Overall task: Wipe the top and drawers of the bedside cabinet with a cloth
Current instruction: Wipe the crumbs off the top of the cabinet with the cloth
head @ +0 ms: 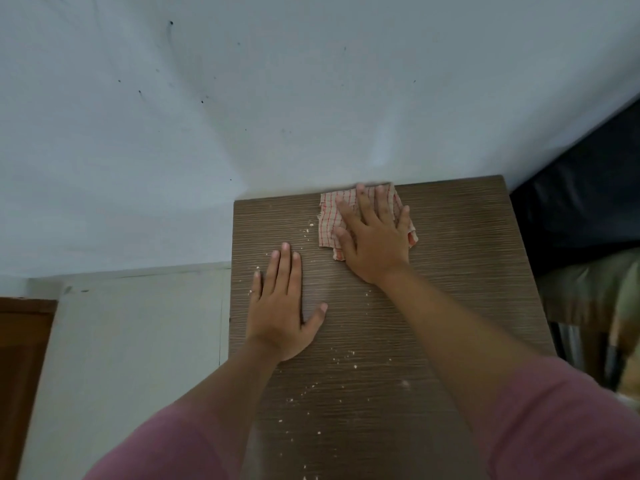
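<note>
Head view: nearest me, crumbs [346,355] dot the cabinet top [450,271]. My left hand [282,306] lies flat, holding nothing. Farther, my right hand [374,237] presses spread fingers on the cloth [329,220] by the wall [242,98].

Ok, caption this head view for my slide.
Right hand presses a checked cloth on the crumb-strewn cabinet top; left hand rests flat.
</note>
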Tool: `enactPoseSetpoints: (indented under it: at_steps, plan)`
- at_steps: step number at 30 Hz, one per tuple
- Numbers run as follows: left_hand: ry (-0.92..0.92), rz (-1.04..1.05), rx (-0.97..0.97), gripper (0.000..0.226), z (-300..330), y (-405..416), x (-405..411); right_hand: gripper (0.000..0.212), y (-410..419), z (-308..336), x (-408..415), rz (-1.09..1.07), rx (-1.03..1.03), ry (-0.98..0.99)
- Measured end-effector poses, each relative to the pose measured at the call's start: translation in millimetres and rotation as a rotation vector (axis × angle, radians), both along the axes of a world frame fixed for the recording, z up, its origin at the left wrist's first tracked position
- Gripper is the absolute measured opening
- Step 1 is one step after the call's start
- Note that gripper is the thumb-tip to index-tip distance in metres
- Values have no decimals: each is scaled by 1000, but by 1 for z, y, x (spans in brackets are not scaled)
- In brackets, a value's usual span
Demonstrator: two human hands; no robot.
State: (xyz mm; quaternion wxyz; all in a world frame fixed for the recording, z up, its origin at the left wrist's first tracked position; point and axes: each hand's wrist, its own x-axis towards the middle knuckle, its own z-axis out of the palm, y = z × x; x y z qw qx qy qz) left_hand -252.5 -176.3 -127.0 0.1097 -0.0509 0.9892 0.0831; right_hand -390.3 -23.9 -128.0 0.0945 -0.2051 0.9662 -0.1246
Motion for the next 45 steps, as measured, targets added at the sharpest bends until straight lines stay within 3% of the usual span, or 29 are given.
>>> enactPoseSetpoints:
  at_steps: [7, 16, 23, 30, 36, 45]
  plan:
    - [13, -1, -4, 88, -2, 0, 1, 53, 0, 1, 12, -35, 19, -40]
    - [30, 0, -29, 88, -3, 2, 3, 53, 27, 2, 84, -32, 24, -56]
    - [-98, -17, 2, 88, 14, 4, 1, 53, 51, 3, 143, -41, 49, -59]
    - [59, -114, 132, 80, 33, 30, 100, 56, 71, 3, 198, -90, 59, -76]
    - [148, -10, 197, 64, 26, 28, 201, 57, 83, -1, 251, -170, 38, -29]
    - [148, 36, 134, 79, 2, 31, 268, 58, 92, -1, 321, -244, 19, -11]
